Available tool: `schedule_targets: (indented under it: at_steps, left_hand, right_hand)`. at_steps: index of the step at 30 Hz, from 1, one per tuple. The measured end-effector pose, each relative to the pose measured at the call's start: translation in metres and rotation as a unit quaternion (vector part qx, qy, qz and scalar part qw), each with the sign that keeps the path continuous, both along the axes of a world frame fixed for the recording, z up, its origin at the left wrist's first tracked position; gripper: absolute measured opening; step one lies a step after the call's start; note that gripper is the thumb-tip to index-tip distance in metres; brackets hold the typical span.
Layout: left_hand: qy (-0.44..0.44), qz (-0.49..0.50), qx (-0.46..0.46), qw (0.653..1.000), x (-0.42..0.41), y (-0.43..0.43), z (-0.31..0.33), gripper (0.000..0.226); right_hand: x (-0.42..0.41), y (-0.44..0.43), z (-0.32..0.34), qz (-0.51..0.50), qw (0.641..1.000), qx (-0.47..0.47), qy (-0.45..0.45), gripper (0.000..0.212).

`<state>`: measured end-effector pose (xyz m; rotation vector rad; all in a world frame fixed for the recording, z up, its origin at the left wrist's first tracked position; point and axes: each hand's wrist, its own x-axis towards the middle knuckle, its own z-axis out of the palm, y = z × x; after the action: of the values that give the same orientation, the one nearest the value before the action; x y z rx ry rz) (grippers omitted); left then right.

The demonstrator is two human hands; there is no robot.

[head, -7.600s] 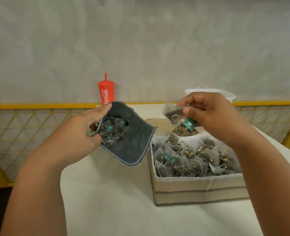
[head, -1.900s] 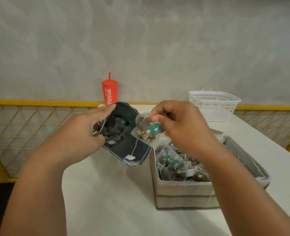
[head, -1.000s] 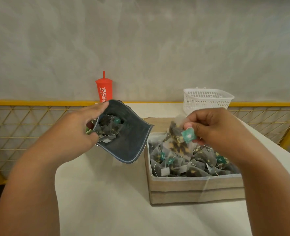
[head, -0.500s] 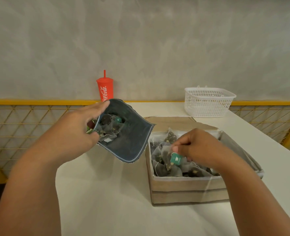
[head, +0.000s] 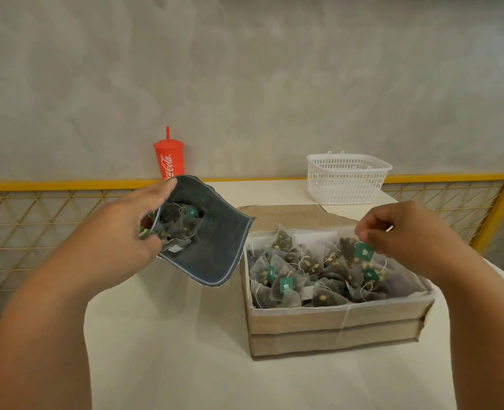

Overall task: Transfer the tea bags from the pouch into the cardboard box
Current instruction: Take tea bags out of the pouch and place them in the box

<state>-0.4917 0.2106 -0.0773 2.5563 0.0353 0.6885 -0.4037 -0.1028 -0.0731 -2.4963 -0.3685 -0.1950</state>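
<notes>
Lying just under right hand grip (in cardboard box), tea bag

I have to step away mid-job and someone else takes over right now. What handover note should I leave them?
Left hand grips the pouch by its rim, open and tilted above the table, beside the cardboard box.
Right hand hovers over the box's right end, fingers curled just above one tea bag; whether it pinches that bag's string is unclear.
Done: many boxed tea bags lie in the box.
Left: a cluster of pouch tea bags waits to be moved across.
</notes>
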Motion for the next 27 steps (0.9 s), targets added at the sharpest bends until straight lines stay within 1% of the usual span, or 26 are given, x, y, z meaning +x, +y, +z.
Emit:
schedule_targets:
  at_steps: [3, 6, 9, 11, 13, 15, 18, 20, 23, 25, 27]
  left_hand:
    - [-0.005, -0.004, -0.001, 1.0, 0.001, 0.0, -0.001, 0.076]
    - [-0.005, -0.003, 0.002, 1.0, 0.002, 0.001, -0.002, 0.076]
    - [-0.009, 0.003, 0.007, 1.0, 0.002, 0.001, -0.002, 0.075]
    - [-0.011, 0.002, 0.008, 1.0, 0.001, 0.001, -0.002, 0.075]
    - [-0.007, 0.005, 0.008, 1.0, 0.0, 0.001, -0.001, 0.075]
    - [-0.005, 0.008, 0.008, 1.0, 0.0, 0.0, -0.001, 0.074]
    - [0.002, 0.012, 0.003, 1.0, -0.001, 0.0, 0.0, 0.074]
    - [0.008, 0.019, 0.004, 1.0, -0.001, 0.001, 0.001, 0.074]
    - [0.019, 0.022, 0.003, 1.0, -0.003, 0.002, 0.002, 0.074]
    - [0.028, 0.024, -0.008, 0.999, -0.005, 0.002, 0.004, 0.075]
    - [0.032, 0.025, -0.012, 0.999, -0.006, 0.003, 0.004, 0.075]
  right_hand:
    - [0.003, -0.01, -0.004, 0.002, 0.996, -0.081, 0.037, 0.026]
    - [0.005, -0.011, -0.012, 0.016, 0.981, -0.178, 0.078, 0.03]
    - [0.004, -0.006, -0.019, 0.035, 0.965, -0.214, 0.147, 0.027]
    - [0.004, -0.003, -0.02, 0.051, 0.961, -0.214, 0.17, 0.026]
    - [0.005, -0.003, -0.018, 0.057, 0.962, -0.205, 0.171, 0.028]
    - [0.008, -0.005, -0.014, 0.049, 0.972, -0.184, 0.137, 0.033]
    - [0.009, 0.002, -0.005, 0.052, 0.989, -0.132, 0.05, 0.028]
    - [0.006, 0.016, 0.004, 0.092, 0.992, -0.09, 0.017, 0.022]
    - [-0.006, 0.051, 0.019, 0.162, 0.986, -0.037, -0.008, 0.018]
    - [-0.015, 0.079, 0.026, 0.213, 0.977, -0.024, -0.016, 0.018]
    - [-0.022, 0.108, 0.03, 0.26, 0.965, -0.032, -0.011, 0.021]
